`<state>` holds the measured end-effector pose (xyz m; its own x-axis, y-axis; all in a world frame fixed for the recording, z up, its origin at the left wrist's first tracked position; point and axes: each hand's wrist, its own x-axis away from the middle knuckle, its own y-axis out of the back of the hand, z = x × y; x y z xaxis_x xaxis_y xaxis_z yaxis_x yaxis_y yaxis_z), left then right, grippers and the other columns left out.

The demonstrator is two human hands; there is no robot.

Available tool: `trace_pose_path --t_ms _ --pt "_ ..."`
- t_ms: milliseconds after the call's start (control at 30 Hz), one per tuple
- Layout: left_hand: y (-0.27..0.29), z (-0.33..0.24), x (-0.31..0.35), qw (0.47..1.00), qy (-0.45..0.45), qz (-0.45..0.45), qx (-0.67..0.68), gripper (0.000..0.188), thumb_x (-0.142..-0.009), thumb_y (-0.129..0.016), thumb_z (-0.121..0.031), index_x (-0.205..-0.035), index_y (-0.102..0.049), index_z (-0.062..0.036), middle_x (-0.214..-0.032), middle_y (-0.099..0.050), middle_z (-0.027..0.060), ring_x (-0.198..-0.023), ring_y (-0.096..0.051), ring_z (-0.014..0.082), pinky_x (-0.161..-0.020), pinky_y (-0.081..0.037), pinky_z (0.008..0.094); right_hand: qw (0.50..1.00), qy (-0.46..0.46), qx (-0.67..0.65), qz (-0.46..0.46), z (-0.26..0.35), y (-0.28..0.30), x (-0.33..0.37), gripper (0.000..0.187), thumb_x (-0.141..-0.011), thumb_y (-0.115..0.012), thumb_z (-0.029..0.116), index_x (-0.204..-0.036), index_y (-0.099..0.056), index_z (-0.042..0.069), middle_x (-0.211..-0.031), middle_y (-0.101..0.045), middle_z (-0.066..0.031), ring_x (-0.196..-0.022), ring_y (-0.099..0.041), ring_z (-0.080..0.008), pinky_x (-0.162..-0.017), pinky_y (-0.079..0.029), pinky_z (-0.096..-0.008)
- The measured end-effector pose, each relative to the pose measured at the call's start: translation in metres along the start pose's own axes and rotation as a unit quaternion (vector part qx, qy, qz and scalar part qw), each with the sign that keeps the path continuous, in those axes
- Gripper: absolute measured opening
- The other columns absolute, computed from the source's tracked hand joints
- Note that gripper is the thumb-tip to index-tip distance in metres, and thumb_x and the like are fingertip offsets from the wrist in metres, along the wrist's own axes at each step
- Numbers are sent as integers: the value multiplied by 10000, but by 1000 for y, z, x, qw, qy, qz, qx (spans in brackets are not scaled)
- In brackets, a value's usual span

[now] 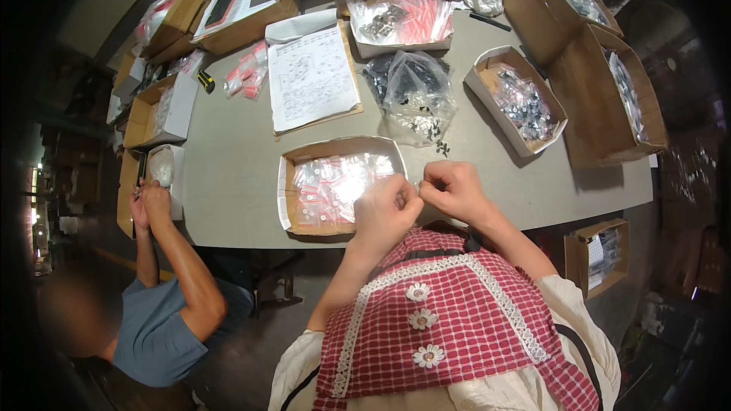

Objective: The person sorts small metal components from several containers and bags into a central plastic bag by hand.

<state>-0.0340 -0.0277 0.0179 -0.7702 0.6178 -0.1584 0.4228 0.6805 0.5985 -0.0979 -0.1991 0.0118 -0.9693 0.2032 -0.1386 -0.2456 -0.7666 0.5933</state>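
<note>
My left hand (387,207) and my right hand (454,189) meet just above the table's near edge, in front of my checked apron. Both are closed, thumbs and fingertips pinched close together. Whatever they grip is too small and hidden to make out. Beside my left hand stands a shallow cardboard box (287,196) holding many small clear zip bags (324,186) with red strips and little parts inside. Beyond my hands lies a clear plastic bag (417,99) of small black parts, with a few loose black pieces (443,150) spilled near it.
An open box (560,128) of bagged metal parts sits right, before tall cartons (579,106). Paper drawings (312,80) lie behind. A yellow-black cutter (205,81) and red-striped bags (247,72) are left. A co-worker (164,297) handles something at the left edge.
</note>
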Motion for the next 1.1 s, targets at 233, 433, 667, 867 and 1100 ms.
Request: trace_pose_path --t_ms 233,433,667,867,1100 --pt "-4 0 -14 983 -164 -74 -40 248 -785 -762 -115 -995 -668 -22 -1018 -696 133 -959 -660 332 -828 -523 402 942 -172 -288 33 -15 -6 0 228 -877 -703 203 -738 -631 38 -652 -639 -18 -585 -598 -104 -535 -461 -275" --pt "-8 18 -6 996 -80 -22 -18 264 -817 -774 -142 -1040 -683 -33 -1006 -702 140 -943 -669 330 -821 -532 398 917 -224 -327 48 -35 12 -6 235 -952 -692 223 -798 -622 60 -708 -616 4 -606 -541 -56 -538 -412 -238" --pt "-11 17 -7 996 -82 -33 -10 260 -821 -778 -144 -1043 -692 -38 -978 -709 133 -934 -674 322 -809 -535 393 981 -10 -194 -26 -30 32 -3 115 -886 -703 129 -951 -689 36 -915 -643 -41 -843 -621 -129 -736 -501 -270" --pt "-11 16 -6 998 -51 9 31 269 -843 -772 -131 -1079 -700 -26 -1026 -724 122 -961 -692 262 -838 -542 352 990 134 20 45 -2 32 -1 173 -764 -718 53 -934 -696 77 -1191 -586 -109 -1186 -513 -319 -1013 -438 -422" --pt "-11 17 -1 940 111 74 314 289 -912 -741 -119 -1173 -697 -4 -1047 -725 65 -945 -680 135 -859 -536 284 993 119 -17 10 -6 27 2 142 -771 -739 65 -902 -689 85 -1200 -608 -74 -1208 -491 -321 -1050 -405 -441"
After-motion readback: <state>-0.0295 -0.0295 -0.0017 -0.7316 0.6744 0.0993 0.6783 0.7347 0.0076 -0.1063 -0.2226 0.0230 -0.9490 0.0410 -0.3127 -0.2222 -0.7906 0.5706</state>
